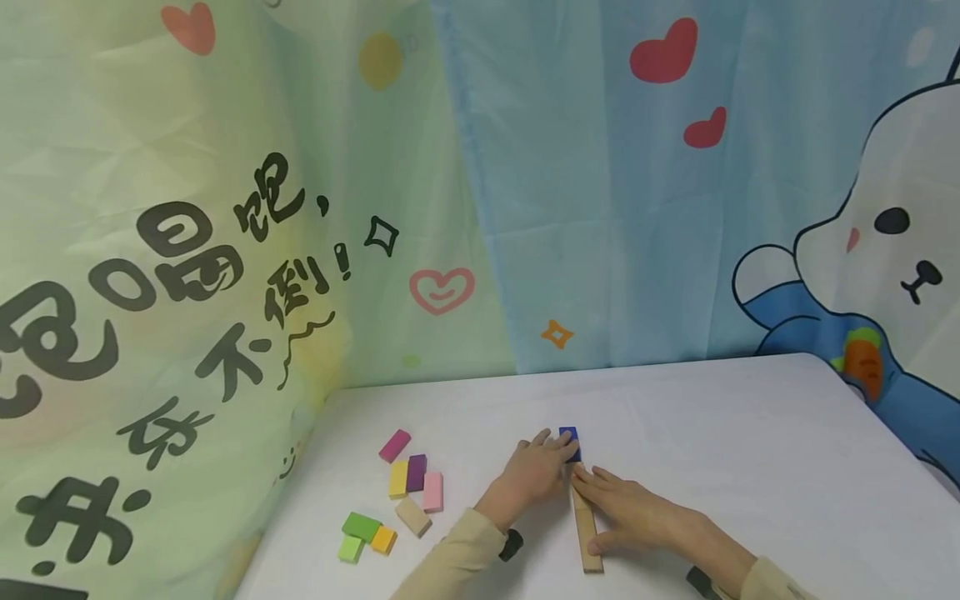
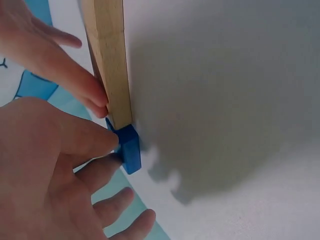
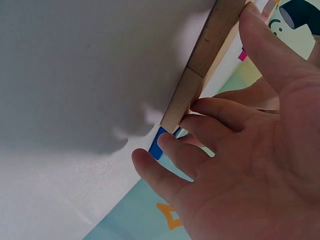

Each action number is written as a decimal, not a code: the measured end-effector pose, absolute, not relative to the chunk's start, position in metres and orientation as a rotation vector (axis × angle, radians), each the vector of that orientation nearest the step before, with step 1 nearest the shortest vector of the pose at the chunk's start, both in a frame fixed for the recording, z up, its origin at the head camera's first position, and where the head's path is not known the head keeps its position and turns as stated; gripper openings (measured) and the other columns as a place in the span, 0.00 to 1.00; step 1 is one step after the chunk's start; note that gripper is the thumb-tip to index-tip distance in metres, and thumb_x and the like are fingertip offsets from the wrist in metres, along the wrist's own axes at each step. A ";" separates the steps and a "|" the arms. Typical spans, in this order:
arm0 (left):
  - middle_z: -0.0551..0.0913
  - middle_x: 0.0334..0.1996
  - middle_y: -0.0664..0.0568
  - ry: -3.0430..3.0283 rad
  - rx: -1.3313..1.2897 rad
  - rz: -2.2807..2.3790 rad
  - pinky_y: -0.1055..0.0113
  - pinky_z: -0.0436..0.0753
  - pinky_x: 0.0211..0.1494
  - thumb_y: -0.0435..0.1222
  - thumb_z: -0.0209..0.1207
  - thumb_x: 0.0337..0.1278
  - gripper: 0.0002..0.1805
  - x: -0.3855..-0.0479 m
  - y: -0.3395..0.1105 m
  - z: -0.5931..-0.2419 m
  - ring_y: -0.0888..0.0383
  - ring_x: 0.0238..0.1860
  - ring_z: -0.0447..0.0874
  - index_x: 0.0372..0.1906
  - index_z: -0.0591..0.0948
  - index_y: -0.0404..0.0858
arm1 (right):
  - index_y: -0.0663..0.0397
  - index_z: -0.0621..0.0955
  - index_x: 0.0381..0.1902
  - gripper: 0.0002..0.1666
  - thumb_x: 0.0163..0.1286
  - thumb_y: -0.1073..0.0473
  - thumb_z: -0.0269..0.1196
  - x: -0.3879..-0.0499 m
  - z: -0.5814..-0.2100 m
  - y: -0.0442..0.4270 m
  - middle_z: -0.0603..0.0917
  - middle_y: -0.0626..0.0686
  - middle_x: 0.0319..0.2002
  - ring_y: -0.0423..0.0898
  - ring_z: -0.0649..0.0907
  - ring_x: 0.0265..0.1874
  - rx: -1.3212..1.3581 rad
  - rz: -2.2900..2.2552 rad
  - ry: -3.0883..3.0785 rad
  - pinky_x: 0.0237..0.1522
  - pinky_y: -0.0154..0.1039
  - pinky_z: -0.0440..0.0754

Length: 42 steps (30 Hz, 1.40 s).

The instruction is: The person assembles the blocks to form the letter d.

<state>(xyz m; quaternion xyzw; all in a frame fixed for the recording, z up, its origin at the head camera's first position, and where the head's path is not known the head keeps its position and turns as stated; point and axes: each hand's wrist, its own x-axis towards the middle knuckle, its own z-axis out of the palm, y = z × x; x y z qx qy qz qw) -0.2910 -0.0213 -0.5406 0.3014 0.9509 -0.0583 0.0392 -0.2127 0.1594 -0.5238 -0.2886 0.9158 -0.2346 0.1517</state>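
Observation:
A blue block [image 1: 570, 447] lies at the far end of a straight row of plain wooden blocks [image 1: 587, 540], end against end. My left hand [image 1: 529, 472] pinches the blue block between thumb and index finger, its other fingers spread loose, as the left wrist view shows. Along the right side of the wooden row lies my right hand [image 1: 645, 515]. Its fairly straight fingers touch the row near the blue end, while the thumb touches it closer to me. Seams between the wooden blocks [image 3: 197, 72] show in the right wrist view.
Left on the white table [image 1: 750, 467] lie loose blocks: magenta [image 1: 394, 446], yellow [image 1: 399, 480], purple [image 1: 417, 472], pink [image 1: 432, 492], plain wood [image 1: 413, 517], green [image 1: 362, 526], light green [image 1: 350, 549] and orange [image 1: 383, 540]. A printed curtain [image 1: 600, 208] hangs behind.

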 end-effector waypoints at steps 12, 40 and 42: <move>0.68 0.74 0.62 2.932 0.927 -0.206 0.55 0.78 0.68 0.46 0.57 0.69 0.29 -0.280 -0.019 -0.535 0.55 0.74 0.69 0.73 0.70 0.55 | 0.66 0.60 0.76 0.58 0.60 0.40 0.71 -0.212 -0.523 0.160 0.57 0.66 0.78 0.74 0.58 0.74 -0.812 -0.723 2.601 0.65 0.75 0.65; 0.76 0.69 0.54 2.945 1.062 0.176 0.63 0.76 0.71 0.39 0.54 0.71 0.22 -0.298 -0.027 -0.549 0.52 0.69 0.75 0.66 0.78 0.46 | 0.66 0.61 0.76 0.59 0.60 0.35 0.68 -0.213 -0.528 0.163 0.57 0.65 0.78 0.73 0.58 0.74 -0.826 -0.695 2.618 0.62 0.78 0.65; 0.76 0.69 0.53 2.943 1.090 0.216 0.63 0.73 0.73 0.38 0.53 0.71 0.22 -0.300 -0.028 -0.551 0.52 0.70 0.74 0.67 0.78 0.45 | 0.66 0.61 0.75 0.59 0.60 0.35 0.68 -0.213 -0.528 0.163 0.58 0.65 0.78 0.73 0.58 0.74 -0.834 -0.692 2.619 0.62 0.78 0.65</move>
